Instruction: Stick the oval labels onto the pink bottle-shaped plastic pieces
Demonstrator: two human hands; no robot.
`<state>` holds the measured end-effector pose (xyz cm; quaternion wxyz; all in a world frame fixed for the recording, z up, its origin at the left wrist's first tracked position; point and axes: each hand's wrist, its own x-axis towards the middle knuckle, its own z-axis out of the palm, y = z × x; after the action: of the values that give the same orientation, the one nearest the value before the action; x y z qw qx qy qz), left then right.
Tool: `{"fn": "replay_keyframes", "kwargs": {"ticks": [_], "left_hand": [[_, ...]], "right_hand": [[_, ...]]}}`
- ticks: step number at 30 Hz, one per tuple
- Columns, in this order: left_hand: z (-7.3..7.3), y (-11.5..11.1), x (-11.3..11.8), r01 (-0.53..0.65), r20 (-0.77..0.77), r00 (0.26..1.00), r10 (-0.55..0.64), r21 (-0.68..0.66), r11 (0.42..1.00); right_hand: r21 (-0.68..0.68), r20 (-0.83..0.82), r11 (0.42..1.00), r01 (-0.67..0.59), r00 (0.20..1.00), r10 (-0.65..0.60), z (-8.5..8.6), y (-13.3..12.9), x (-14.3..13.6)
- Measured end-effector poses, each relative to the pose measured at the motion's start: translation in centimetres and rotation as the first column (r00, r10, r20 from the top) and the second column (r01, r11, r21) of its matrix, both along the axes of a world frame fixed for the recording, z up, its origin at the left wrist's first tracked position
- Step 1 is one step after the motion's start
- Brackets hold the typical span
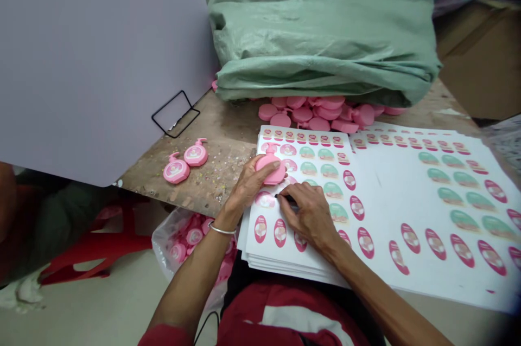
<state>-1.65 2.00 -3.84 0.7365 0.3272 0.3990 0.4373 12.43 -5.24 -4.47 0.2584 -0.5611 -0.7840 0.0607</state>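
A pink toy pump bottle [271, 168] is gripped in my left hand [249, 186], its nozzle pointing away from me, just above a stack of sticker sheets [252, 256]. My right hand [311, 213] rests on the top sheet, fingers pinched around a small black tool [290, 200], mostly hidden by them. Its tip lies at the edge of a pale pink round sticker [265, 199]. Oval magenta stickers [280, 232] and green ones [332, 190] surround my right hand.
Two labelled pink bottles [176, 171] lie at left. Bottles are heaped [313, 113] under a green sack [325, 37]. A plastic bag of bottles [191, 243] hangs below the table edge. More sheets [399, 183] lie right; a grey panel [93, 64] with a black wire stand [176, 114] borders the left.
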Motion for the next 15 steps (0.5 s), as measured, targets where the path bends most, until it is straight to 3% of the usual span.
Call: {"fn": "replay_keyframes", "kwargs": {"ticks": [5,10,13,15], "left_hand": [[0.2,0.1,-0.1,0.018,0.033,0.999,-0.017,-0.021,1.000],[0.5,0.2,-0.4,0.033,0.063,0.998,-0.031,-0.029,0.999],[0.3,0.3,-0.5,0.032,0.068,0.997,-0.029,-0.045,0.998],[0.4,0.2,-0.6,0.023,0.068,0.997,-0.020,-0.046,0.999]], "right_hand": [[-0.016,0.003,0.999,0.036,0.999,-0.036,0.0,0.0,-0.3],[0.136,-0.032,0.991,-0.003,0.999,0.007,0.3,-0.6,-0.8],[0.200,-0.179,0.978,-0.058,0.979,0.095,1.3,-1.1,-0.8],[0.149,-0.353,0.989,-0.001,0.934,0.054,2.3,-1.3,-0.4]]}}
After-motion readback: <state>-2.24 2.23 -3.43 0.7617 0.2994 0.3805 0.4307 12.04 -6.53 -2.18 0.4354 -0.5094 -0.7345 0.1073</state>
